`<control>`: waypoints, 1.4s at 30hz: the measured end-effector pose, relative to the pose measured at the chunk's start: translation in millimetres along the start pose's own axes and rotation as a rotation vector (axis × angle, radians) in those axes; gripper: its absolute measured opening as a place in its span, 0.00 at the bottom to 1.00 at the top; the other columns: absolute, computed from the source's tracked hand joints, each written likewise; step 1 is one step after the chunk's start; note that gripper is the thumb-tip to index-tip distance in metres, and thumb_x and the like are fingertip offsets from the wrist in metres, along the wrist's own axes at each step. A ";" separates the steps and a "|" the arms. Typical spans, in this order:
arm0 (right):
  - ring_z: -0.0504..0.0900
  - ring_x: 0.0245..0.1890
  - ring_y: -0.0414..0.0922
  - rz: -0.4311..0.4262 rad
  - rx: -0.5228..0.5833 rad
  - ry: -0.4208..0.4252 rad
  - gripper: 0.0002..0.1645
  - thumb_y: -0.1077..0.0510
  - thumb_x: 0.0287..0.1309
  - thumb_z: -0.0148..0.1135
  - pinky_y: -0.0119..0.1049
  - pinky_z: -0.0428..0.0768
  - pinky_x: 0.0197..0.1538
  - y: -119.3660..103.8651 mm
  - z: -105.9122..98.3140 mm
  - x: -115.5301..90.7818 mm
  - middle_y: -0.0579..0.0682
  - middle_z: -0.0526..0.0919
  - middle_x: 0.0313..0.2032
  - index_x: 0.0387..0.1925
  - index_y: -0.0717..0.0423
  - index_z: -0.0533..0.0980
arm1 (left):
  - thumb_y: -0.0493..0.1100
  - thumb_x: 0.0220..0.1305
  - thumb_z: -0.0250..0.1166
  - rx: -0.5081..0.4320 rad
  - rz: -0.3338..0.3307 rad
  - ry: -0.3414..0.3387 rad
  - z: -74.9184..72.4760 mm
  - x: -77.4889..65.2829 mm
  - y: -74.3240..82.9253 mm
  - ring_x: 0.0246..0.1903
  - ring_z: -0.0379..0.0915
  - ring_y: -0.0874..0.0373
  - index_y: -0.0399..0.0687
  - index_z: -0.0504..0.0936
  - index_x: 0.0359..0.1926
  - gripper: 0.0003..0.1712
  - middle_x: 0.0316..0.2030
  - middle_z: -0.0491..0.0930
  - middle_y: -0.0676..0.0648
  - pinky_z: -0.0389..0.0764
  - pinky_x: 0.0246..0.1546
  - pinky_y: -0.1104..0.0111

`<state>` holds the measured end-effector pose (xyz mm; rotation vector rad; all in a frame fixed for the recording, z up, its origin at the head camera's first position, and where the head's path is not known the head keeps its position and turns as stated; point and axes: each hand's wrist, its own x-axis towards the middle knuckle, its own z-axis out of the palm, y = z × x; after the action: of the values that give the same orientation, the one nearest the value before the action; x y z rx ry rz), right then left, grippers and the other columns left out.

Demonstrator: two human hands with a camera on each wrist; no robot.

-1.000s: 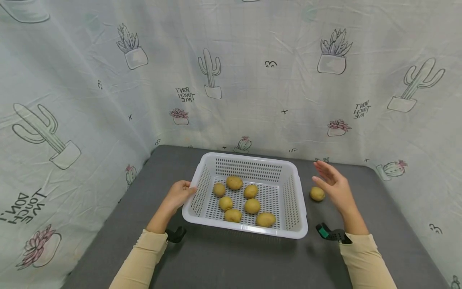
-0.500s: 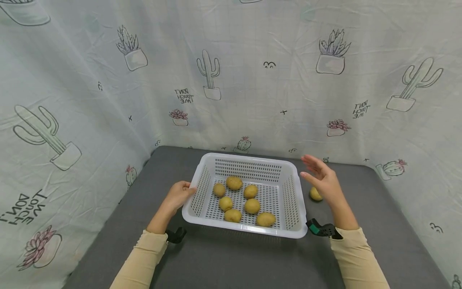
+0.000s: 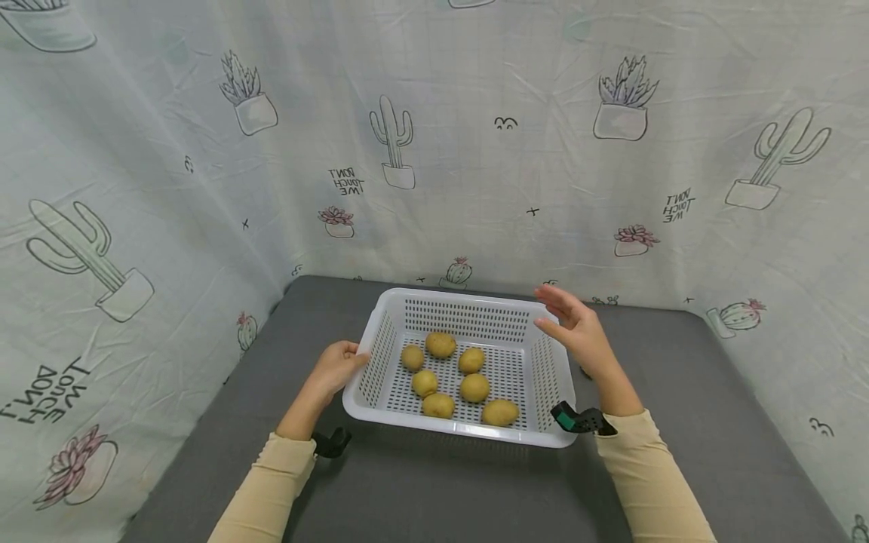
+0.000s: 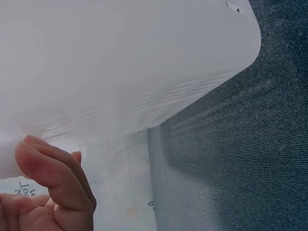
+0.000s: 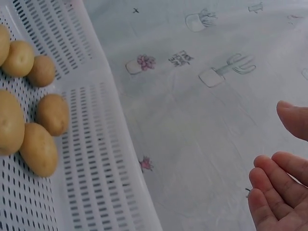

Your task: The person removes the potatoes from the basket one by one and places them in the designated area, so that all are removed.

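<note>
White basket (image 3: 468,320) of potatoes (image 3: 474,388), long side running left to right

The basket lies ahead of you, over a grey table (image 3: 448,490), with seven potatoes inside. Your left hand (image 3: 336,367) is the nearer one, gripping its left short end. Your right hand (image 3: 573,332), thumb and fingers wide apart and holding nothing, hovers by its far right corner, seemingly not touching.

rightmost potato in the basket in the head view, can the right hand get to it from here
Probably yes: the right hand looks empty and is close to the right side of the basket, which is open on top, and nothing covers that potato.
</note>
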<state>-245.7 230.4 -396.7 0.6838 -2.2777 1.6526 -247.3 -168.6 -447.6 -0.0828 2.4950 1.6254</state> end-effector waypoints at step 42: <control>0.64 0.66 0.56 0.244 0.079 -0.134 0.33 0.58 0.63 0.59 0.49 0.59 0.69 31.0 51.2 47.7 0.62 0.67 0.64 0.67 0.62 0.61 | 0.40 0.68 0.56 0.021 -0.012 0.004 0.6 2.8 0.6 0.33 0.81 0.53 0.29 0.71 0.51 0.18 0.40 0.81 0.33 0.80 0.33 0.62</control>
<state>-298.6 179.0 -417.4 0.5669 -2.4860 1.8651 -250.0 -167.7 -447.8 -0.0984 2.5095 1.5955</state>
